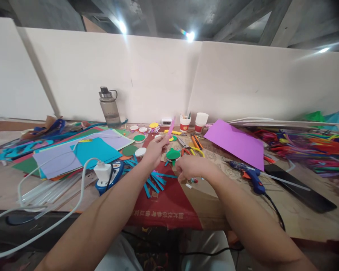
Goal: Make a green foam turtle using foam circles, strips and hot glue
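Note:
My left hand [156, 149] is closed on a narrow pink paper strip [172, 127] that points up and away. Lower and to the right, my right hand [190, 168] has its fingers curled down over the table; what they hold, if anything, is hidden. Just beyond its fingertips sits a round green piece [173, 154] with blue parts under it. Blue paper strips [155, 182] lie scattered below my left hand on the red board [169, 205].
Blue and lilac sheets [94, 154], a power strip [109, 177] and a bottle [109, 107] stand left. Scissors [190, 146] and paper cups [185, 124] are beyond the hands. A purple sheet [237, 143], glue gun [251, 177] and black phone [299, 188] lie right.

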Demonstrator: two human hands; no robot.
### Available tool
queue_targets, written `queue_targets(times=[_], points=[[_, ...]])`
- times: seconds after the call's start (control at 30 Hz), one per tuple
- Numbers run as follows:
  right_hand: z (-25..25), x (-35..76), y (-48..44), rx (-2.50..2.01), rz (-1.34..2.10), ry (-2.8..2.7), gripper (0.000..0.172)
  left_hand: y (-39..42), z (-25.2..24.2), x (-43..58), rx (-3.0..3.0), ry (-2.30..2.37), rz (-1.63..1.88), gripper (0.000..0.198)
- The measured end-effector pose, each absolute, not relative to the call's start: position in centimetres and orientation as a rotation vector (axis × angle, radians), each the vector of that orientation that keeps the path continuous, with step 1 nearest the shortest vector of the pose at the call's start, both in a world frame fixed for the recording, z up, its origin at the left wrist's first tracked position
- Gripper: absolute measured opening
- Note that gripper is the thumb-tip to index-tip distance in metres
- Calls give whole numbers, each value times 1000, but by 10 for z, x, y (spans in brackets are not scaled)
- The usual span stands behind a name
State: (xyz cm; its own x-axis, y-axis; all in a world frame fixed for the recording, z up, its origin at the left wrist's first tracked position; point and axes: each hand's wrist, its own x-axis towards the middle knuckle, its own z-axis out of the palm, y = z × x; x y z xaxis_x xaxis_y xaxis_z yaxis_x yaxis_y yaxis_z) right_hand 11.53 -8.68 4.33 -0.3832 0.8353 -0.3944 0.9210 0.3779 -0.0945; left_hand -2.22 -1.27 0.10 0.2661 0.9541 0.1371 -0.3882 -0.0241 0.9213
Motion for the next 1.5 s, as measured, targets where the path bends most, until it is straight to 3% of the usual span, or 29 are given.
queue_targets(times=[0.27, 0.4, 0.5, 0.57, 0.7, 0.87, 1.0, 1.13, 1.37, 1.5], points=[[46, 113, -90, 1634, -445, 2270, 13, -9, 5, -29, 847, 656, 1277, 27], [44, 131, -79, 2005, -367, 2510, 21, -12, 5, -27, 926, 653, 1194, 33], [38, 139, -68, 2422, -51, 2726, 41, -18, 5, -24, 1012, 668, 1144, 34], [31, 138, -62, 2387, 67, 2897, 55, -22, 5, -20, 1070, 674, 1111, 36], [16, 132, -54, 2066, 98, 3160, 43, -24, 0, -16, 1207, 688, 1039, 38], [10, 137, -47, 2423, 39, 2939, 23, -21, 4, -23, 1663, 1089, 996, 42], [8, 142, -43, 2655, -90, 2671, 22, -15, 5, -30, 2182, 1551, 754, 35], [2, 136, -44, 2567, -144, 2494, 23, -9, -7, -29, 2305, 1634, 566, 33], [-3, 131, -45, 2540, -195, 2450, 33, -1, -23, -30, 1995, 1374, 956, 39], [-7, 132, -42, 2505, -253, 2494, 36, -2, -25, -31, 1988, 1322, 941, 37]])
